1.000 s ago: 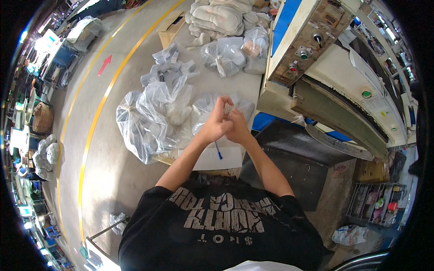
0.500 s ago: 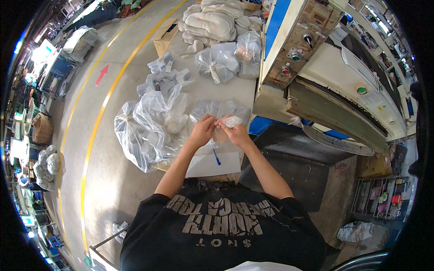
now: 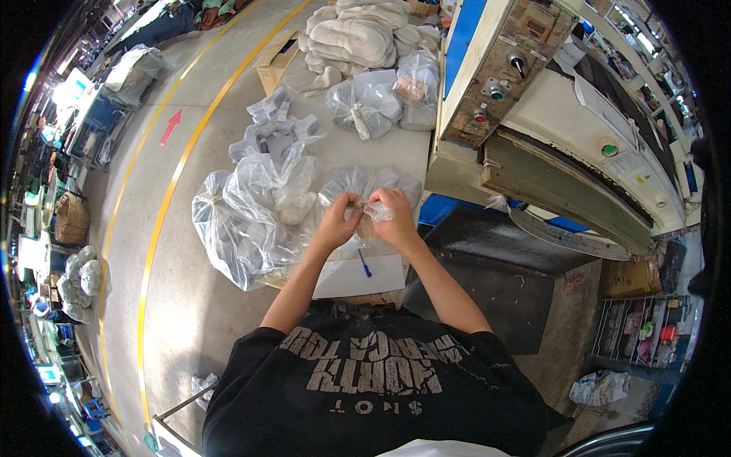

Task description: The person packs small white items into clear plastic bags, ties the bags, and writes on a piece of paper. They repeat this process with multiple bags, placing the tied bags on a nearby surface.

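Observation:
A clear plastic bag (image 3: 396,181) with pale pieces inside lies on the table in front of me. My left hand (image 3: 341,218) is closed on the gathered neck of this bag, fingers pinched together. Close beside it, my right hand (image 3: 394,217) grips the bunched plastic of the same neck, and a whitish end of it shows at the fingers. The fingertips of both hands nearly touch. Just below the hands, a blue pen (image 3: 365,264) rests on a white sheet of paper (image 3: 335,280).
Left of my hands sits a large knotted plastic bag (image 3: 240,228). Grey cut pieces (image 3: 278,129) lie beyond it. Farther back are another tied bag (image 3: 364,107) and stacked cream insole-like pieces (image 3: 350,42). A machine with a control panel (image 3: 499,72) stands at the right.
My right hand has turned over the bag's neck, its knuckles now higher and the loose plastic end folded toward the fingers. My left hand stays nearly in place.

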Motion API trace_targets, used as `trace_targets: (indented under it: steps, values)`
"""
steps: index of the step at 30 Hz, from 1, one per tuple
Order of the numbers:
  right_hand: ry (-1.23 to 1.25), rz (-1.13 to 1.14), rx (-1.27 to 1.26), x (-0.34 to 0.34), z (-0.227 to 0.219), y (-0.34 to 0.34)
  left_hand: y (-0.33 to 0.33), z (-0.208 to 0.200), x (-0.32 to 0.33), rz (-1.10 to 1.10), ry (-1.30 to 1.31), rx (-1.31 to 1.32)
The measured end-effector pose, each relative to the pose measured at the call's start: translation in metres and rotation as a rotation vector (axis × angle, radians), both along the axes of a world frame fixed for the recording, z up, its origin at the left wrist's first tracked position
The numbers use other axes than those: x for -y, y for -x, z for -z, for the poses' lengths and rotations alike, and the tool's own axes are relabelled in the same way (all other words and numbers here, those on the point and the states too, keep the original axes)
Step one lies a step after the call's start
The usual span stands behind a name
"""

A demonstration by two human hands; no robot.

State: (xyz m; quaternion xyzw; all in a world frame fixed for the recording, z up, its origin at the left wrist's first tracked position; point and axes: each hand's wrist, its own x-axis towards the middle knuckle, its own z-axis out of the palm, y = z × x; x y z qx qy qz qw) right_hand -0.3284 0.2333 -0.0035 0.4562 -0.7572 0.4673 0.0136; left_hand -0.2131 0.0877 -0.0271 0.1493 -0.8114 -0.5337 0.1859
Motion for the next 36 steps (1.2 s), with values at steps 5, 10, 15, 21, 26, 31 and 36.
trace_targets:
  steps: [5, 10, 15, 21, 26, 31, 36]
  values:
    - [0.044, -0.026, -0.050, -0.007, 0.004, -0.004, 0.006, 0.001, -0.012, -0.162, 0.202, -0.025]
    - [-0.036, -0.025, -0.095, -0.018, -0.002, -0.013, 0.012, 0.019, -0.007, -0.146, 0.219, 0.033]
    - [-0.174, 0.008, -0.133, -0.018, -0.002, -0.015, 0.011, 0.024, 0.009, -0.020, -0.368, -0.003]
    - [-0.237, 0.013, -0.183, -0.012, -0.004, -0.022, 0.022, -0.010, -0.017, -0.194, -0.615, 0.210]
    - [-0.206, -0.052, -0.200, -0.021, 0.006, -0.020, 0.028, 0.005, -0.019, -0.290, -0.577, 0.248]
    - [-0.102, -0.096, -0.085, -0.030, 0.008, -0.022, 0.035, 0.016, -0.019, -0.302, -0.492, 0.272]
    - [0.007, -0.110, -0.041, -0.036, -0.003, -0.041, 0.044, 0.034, -0.011, -0.378, -0.330, 0.318]
